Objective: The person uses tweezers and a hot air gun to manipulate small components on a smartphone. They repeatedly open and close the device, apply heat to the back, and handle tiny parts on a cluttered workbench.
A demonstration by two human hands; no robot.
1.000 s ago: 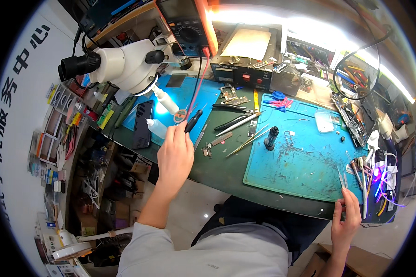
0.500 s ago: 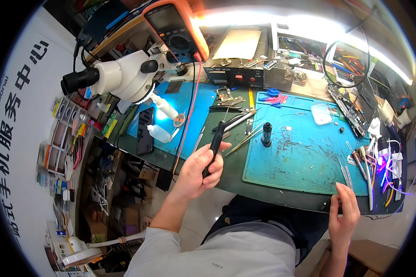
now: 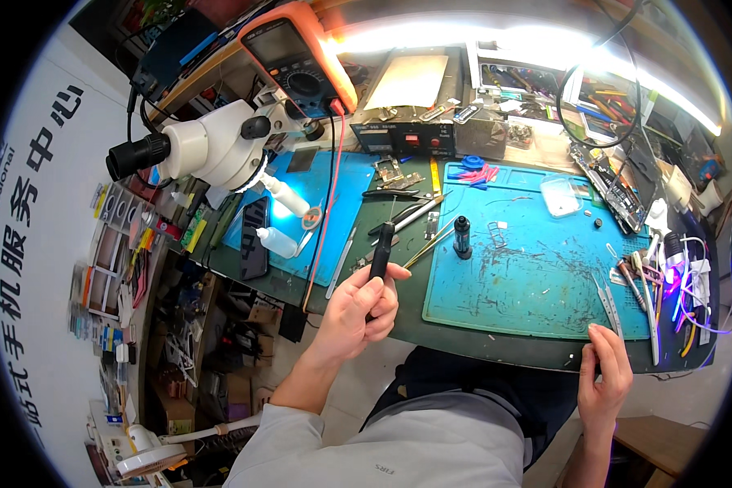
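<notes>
My left hand is closed around a black-handled tool, held above the near table edge. Its thin metal tip points away from me; the exact kind is hard to make out. My right hand is at the front edge of the bench, loosely curled with nothing visible in it. Just beyond its fingertips lie silver tweezers on the blue work mat. A black cylindrical bottle stands upright on the mat's left part. Between mat and tool are gold-coloured tweezers.
A microscope overhangs the left mat, near a phone and a white squeeze bottle. An orange multimeter stands behind, its red lead crossing the bench. A clear plastic box and circuit board lie right.
The black-handled tool has turned a little more upright in my left hand, with its tip slightly further left. My right hand stays in nearly the same place.
</notes>
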